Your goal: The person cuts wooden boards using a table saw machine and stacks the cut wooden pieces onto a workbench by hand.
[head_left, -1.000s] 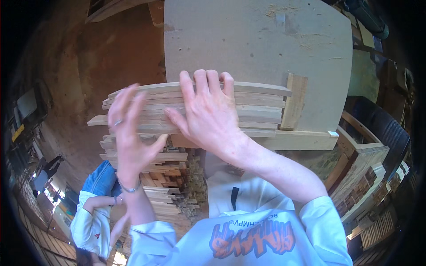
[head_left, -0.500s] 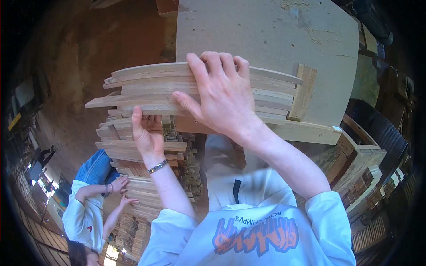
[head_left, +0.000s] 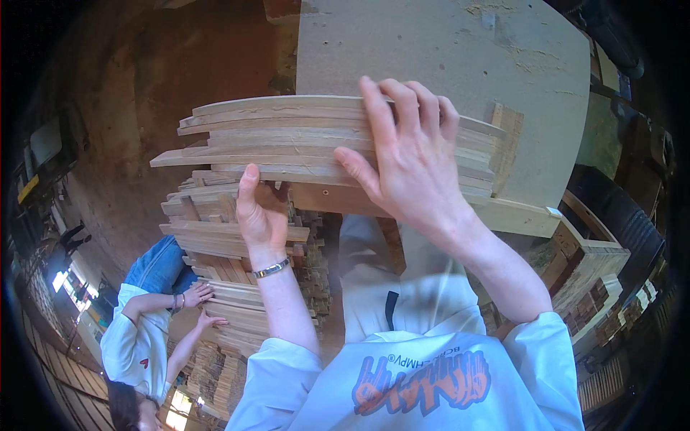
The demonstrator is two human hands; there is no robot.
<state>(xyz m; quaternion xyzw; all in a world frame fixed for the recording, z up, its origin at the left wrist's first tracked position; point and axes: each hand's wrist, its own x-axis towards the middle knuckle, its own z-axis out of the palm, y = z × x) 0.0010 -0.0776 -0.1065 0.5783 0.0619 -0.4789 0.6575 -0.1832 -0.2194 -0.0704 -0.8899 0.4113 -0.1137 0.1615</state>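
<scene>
The wooden strips (head_left: 287, 136) are gathered side by side beneath the right hand (head_left: 420, 165), whose fingers are spread and hooked over the far edge. At the near edge the left hand (head_left: 264, 223) is held thumb up; its fingers are partly hidden, so a pinch cannot be told. Gathering seems done; ends left of the fingers are not yet even. At least six strips are counted, with one table (head_left: 431, 47) beyond the fingers.
</scene>
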